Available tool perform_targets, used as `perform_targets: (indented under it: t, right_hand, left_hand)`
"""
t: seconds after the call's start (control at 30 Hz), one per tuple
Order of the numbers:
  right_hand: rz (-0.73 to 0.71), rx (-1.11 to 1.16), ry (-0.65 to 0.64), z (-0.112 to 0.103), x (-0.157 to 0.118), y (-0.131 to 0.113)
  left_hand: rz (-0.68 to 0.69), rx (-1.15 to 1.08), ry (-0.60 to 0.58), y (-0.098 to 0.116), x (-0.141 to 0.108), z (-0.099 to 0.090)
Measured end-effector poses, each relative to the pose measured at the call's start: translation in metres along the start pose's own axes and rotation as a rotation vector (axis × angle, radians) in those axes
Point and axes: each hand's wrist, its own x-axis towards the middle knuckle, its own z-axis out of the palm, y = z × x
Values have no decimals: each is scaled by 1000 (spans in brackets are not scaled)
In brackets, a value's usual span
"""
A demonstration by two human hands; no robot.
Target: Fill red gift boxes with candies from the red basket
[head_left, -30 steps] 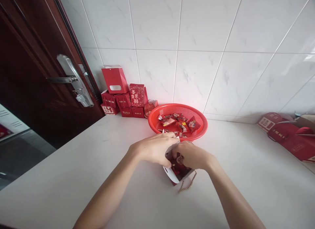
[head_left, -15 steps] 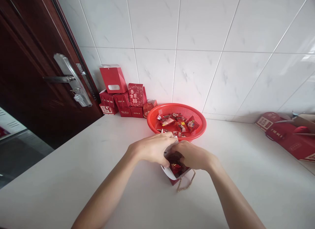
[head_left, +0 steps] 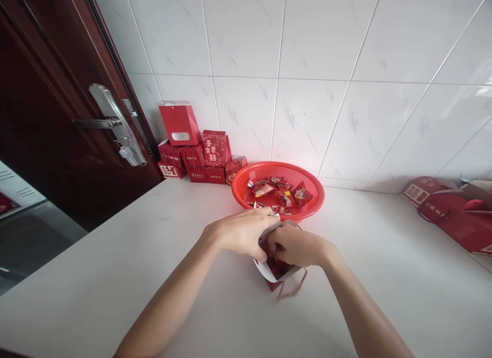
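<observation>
At the middle of the white table (head_left: 184, 317), as the head view shows, a small open box (head_left: 265, 272) stands with its mouth facing up, pale inside and dark red outside. Reddish contents lie in its shaded interior, too dark to tell apart. The left hand (head_left: 240, 234) holds the box on its left side, thumb bent over the edge near the pale flap and fingers reaching to the far side. The right hand (head_left: 299, 243) dips into the mouth from the right with its fingers curled; whether they grip anything cannot be told, since the fingertips are hidden. A twisted cord (head_left: 289, 296) loops out from the box's near right side.

Just beyond the hands sits a red plastic basket (head_left: 239, 195) with small wrapped packets (head_left: 283, 196) scattered in it. Farther left, against the tiled wall (head_left: 246, 35), red cartons (head_left: 197, 157) are stacked, near a dark door (head_left: 42, 117) with a metal handle (head_left: 98, 123). More red packages (head_left: 457, 219) lie at the far right.
</observation>
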Motion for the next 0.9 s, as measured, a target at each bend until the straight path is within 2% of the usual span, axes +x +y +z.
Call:
perform_targets:
  t: [0.1, 0.33, 0.5, 0.6, 0.77, 0.9]
  right_hand:
    - [31, -67, -51, 1, 0, 1]
    - [5, -59, 21, -3, -7, -1]
    - [36, -22, -137, 2, -3, -6]
    - [50, 5, -135, -1, -5, -8]
    - [-89, 82, -51, -21, -28, -2]
    - [-32, 112, -34, -35, -51, 6]
  left_hand:
    - [-8, 1, -8, 0, 0, -1]
    - [-20, -14, -14, -4, 1, 2]
    - [-4, -14, -12, -2, 1, 1]
    - [-11, -23, -17, 0, 1, -1]
    - [-29, 0, -25, -3, 2, 0]
    - [-38, -3, -26, -7, 2, 1]
